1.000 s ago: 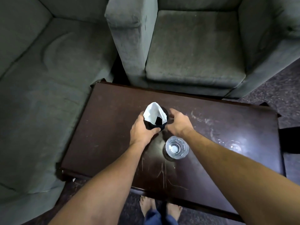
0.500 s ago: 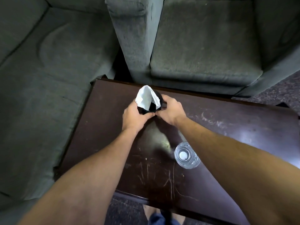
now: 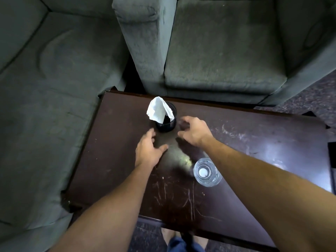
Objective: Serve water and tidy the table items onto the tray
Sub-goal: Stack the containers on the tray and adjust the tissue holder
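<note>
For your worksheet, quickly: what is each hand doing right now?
Left hand: open, holding nothing, just short of the black mesh cup.
Right hand: open, fingers curled, holding nothing.

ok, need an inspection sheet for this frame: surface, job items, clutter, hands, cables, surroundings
Surface: dark wooden coffee table, glossy, heavily scratched, with glare patches.
Job's things: black mesh holder with a white napkin sticking out, standing upright near the far edge; clear glass upright near the middle, contents too hard to judge. No tray in view.
Clutter: nothing seen.
Grippers: left hand open, empty, just short of the holder; right hand open, fingers curled, empty, beside the holder, not touching it.
Cables: nothing seen.
Surroundings: grey-green sofa on the left, matching armchair beyond the table, dark speckled floor, person's bare feet at the near edge.
</note>
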